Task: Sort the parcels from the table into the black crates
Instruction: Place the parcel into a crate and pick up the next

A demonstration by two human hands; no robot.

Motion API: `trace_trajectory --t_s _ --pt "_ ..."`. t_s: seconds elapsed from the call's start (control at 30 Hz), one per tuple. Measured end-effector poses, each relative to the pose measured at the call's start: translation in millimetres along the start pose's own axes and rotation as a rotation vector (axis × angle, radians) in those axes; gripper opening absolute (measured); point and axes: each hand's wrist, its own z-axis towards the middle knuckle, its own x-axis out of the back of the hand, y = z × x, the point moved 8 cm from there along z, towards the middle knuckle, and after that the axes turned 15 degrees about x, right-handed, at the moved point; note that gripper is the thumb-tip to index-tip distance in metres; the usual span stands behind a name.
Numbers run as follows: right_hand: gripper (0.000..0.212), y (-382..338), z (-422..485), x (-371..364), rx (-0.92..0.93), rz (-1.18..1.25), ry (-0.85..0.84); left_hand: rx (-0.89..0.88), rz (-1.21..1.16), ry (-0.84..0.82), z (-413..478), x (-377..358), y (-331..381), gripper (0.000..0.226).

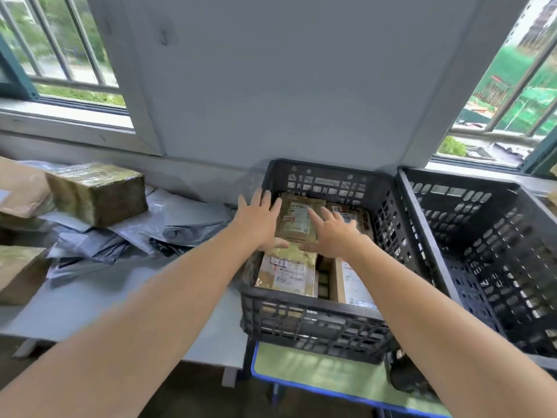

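Both my hands reach over the left black crate, which holds several brown parcels with white labels. My left hand is spread with straight fingers at the crate's left rim, beside a flat brown parcel. My right hand lies with straight fingers on that same parcel's right side. A yellowish labelled parcel sits in the crate nearer to me. The right black crate looks empty inside.
On the grey table to the left lie a taped cardboard box, several grey plastic mailer bags and more brown boxes at the left edge. The crates stand on a green desk with a blue edge. Windows flank the wall.
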Motion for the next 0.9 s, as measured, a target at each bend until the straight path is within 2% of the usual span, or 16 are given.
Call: trace_trajectory --t_s 0.17,0.3,0.47,0.63,0.9 --pt "0.088 -51 8 67 -0.034 0.012 0.227 0.059 -0.094 0.085 -12 18 -89 0.101" --pt "0.084 -115 19 95 -0.045 -0.016 0.296 0.099 -0.138 0.105 -26 1 -174 0.1" --pt "0.083 -213 36 102 0.006 -0.03 0.319 0.124 -0.206 0.085 -50 -43 -260 0.1" --pt "0.081 -283 57 81 0.053 -0.031 0.245 0.126 -0.278 0.062 -60 -85 -304 0.098" --pt "0.078 -302 116 40 0.015 0.072 0.18 0.145 -0.344 -0.006 -30 -138 -328 0.096"
